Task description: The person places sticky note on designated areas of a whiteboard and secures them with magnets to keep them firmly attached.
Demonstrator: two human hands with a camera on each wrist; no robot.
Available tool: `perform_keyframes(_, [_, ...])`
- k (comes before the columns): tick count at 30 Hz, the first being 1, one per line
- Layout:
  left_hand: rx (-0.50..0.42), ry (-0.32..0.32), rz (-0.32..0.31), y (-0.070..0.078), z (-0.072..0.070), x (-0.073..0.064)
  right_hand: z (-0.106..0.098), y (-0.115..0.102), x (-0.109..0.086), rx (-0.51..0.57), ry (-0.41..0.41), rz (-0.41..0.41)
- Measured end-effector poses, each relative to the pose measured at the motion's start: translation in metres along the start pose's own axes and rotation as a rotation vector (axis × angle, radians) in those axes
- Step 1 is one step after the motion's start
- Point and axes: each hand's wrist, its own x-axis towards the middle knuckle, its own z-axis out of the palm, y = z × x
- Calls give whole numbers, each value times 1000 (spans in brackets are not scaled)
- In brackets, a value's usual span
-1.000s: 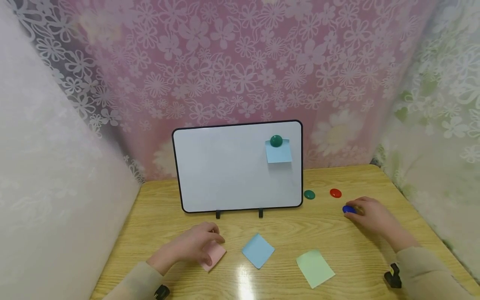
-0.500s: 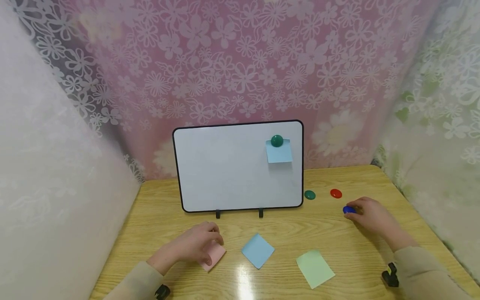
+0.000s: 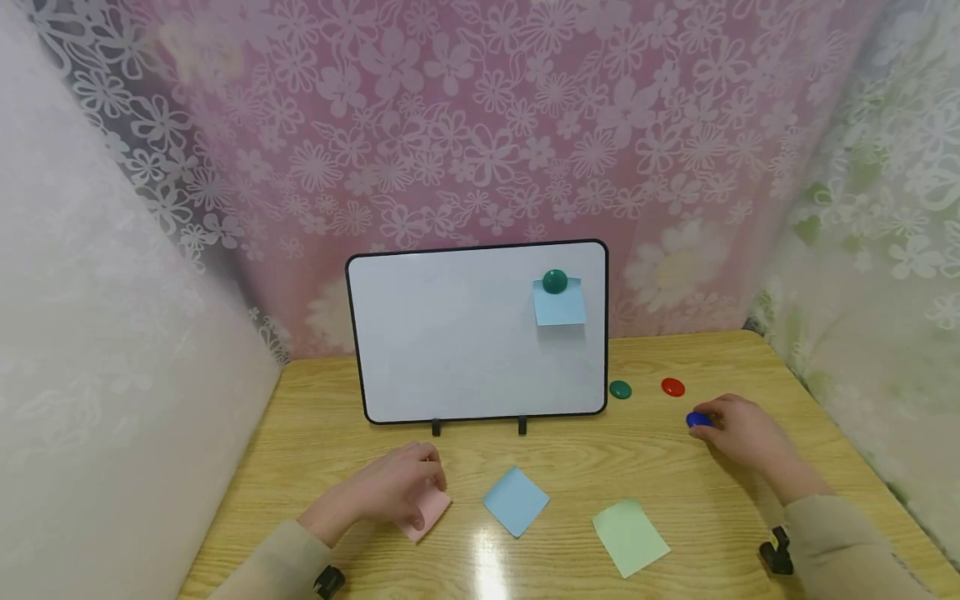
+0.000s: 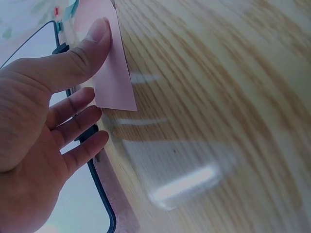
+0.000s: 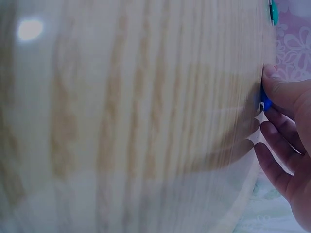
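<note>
Nearest, two beige sleeves (image 3: 277, 558) extend over a wooden table (image 3: 555, 575), with a black clip (image 3: 328, 582) at the left wrist and a second black clip (image 3: 776, 552) at the right. Near and right of centre lies a green note (image 3: 630, 537), set at an angle. To the left, the left hand (image 3: 386, 487) rests over a pink note (image 3: 432, 504) on the table; the left wrist view shows the thumb across the note's face and three loosely bent fingers beside it. The index finger is hidden, so whether the note is pinched cannot be told. Between these notes, touching neither, lies a blue note (image 3: 516, 502), one corner pointing to the far side.

Farther off at the right, the right hand (image 3: 750, 435) grips a blue magnet (image 3: 699, 419) between thumb and fingers, at the table's surface. Just beyond, a red magnet (image 3: 673, 387) and a loose green magnet (image 3: 620, 389) lie apart, the green one beside the whiteboard (image 3: 457, 342). This black-framed board stands on two black feet (image 3: 437, 427); at its upper right, a domed green magnet (image 3: 555, 282) overlaps the top edge of a light-blue note (image 3: 559, 310). Farthest hangs a pink floral curtain (image 3: 480, 125).
</note>
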Motion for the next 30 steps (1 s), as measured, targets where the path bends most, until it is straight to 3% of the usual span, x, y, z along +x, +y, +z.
perform_keyframes(10, [-10, 0, 15, 4, -4, 1, 2, 2, 0, -9, 2, -9])
perform_keyframes(25, [13, 2, 19, -2, 0, 3, -2, 2, -1, -17, -16, -23])
perform_keyframes(30, [10, 16, -7, -2, 0, 2, -8, 0, 1, -23, -48, -21])
